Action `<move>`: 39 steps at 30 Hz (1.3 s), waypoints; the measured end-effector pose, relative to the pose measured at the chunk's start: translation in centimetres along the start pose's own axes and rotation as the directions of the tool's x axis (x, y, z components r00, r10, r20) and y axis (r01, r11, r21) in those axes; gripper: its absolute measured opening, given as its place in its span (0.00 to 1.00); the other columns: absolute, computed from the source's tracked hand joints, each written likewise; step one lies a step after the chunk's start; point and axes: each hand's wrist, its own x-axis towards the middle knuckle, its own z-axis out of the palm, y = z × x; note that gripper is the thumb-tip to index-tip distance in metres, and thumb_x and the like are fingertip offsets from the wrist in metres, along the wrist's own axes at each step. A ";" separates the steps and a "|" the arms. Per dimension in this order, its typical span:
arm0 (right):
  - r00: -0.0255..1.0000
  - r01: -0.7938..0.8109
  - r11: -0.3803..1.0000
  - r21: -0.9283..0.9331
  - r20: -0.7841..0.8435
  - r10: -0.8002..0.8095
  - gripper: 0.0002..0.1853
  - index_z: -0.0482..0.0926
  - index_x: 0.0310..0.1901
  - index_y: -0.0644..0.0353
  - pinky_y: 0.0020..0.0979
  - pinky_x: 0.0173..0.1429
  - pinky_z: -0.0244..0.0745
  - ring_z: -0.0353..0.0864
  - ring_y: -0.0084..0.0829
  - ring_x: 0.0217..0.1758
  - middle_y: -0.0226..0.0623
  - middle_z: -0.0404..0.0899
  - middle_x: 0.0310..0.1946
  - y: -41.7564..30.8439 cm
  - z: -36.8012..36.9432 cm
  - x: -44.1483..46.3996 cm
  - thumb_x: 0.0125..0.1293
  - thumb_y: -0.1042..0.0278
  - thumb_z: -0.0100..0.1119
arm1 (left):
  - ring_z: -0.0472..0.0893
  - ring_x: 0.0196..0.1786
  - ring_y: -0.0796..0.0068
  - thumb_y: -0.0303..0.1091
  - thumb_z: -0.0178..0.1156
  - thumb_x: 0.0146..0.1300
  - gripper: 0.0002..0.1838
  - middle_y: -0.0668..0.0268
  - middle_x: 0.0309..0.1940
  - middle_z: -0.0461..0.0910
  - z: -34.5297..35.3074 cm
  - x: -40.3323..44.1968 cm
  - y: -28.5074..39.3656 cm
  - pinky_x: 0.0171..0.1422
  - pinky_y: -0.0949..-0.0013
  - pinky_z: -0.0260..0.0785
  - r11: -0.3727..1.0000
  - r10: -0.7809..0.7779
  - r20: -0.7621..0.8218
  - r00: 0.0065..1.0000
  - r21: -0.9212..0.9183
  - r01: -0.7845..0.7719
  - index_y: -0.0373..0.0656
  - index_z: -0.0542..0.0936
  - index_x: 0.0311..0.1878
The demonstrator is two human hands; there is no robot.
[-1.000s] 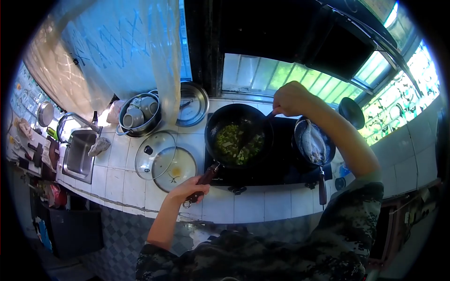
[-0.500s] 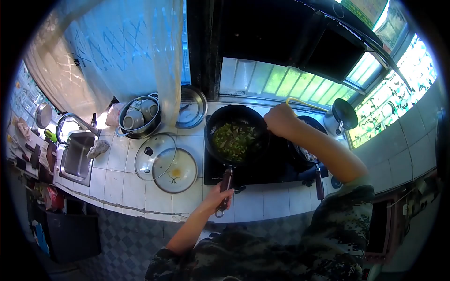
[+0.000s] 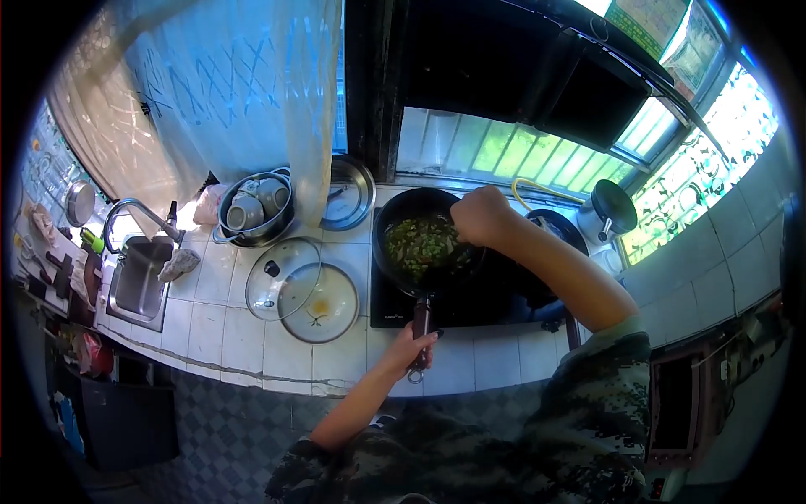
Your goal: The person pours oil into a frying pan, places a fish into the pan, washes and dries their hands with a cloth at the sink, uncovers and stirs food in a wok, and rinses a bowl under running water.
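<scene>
A dark frying pan stands on the black cooktop. Chopped green food with some paler pieces lies inside it. My left hand is closed around the brown pan handle, near its ring end. Over the pan's right side is my right hand, its fingers curled into a fist. Whatever it may hold is hidden beneath the hand. My right forearm partly covers a second dark pan to the right.
Left of the cooktop lie a glass lid and a white plate. Behind them stand a pot of bowls and a round metal tray. A sink is far left; a small saucepan stands at the back right.
My right hand has moved left, further over the frying pan. My left hand stays on the handle. The whole view has shifted slightly.
</scene>
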 end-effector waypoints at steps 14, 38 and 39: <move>0.981 -0.164 0.982 0.090 0.119 0.153 0.10 0.81 0.33 0.56 0.36 0.40 0.74 0.80 0.35 0.39 0.35 0.81 0.33 -3.0 1.6 5.1 0.54 0.61 0.57 | 0.73 0.20 0.77 0.32 0.55 0.60 0.14 0.67 0.22 0.69 1.6 -0.3 -0.4 0.22 0.71 0.70 1.000 0.015 -0.023 1.000 -0.027 -0.016 0.41 0.61 0.42; 0.828 -0.561 0.826 0.054 0.032 0.560 0.08 0.83 0.33 0.52 0.28 0.19 0.72 0.79 0.27 0.26 0.28 0.80 0.28 0.5 3.2 4.8 0.48 0.68 0.63 | 0.73 0.21 0.77 0.32 0.55 0.60 0.15 0.67 0.23 0.68 1.4 -0.5 0.0 0.22 0.70 0.70 0.997 -0.010 -0.008 1.000 -0.071 0.009 0.42 0.61 0.44; 0.830 -0.558 0.830 0.022 0.013 0.558 0.08 0.83 0.32 0.52 0.28 0.20 0.72 0.79 0.27 0.25 0.28 0.80 0.27 0.4 4.6 5.4 0.47 0.68 0.63 | 0.73 0.21 0.77 0.32 0.55 0.60 0.15 0.67 0.23 0.68 1.3 -0.5 -0.1 0.22 0.70 0.70 0.998 -0.008 -0.007 1.000 -0.068 0.007 0.42 0.61 0.44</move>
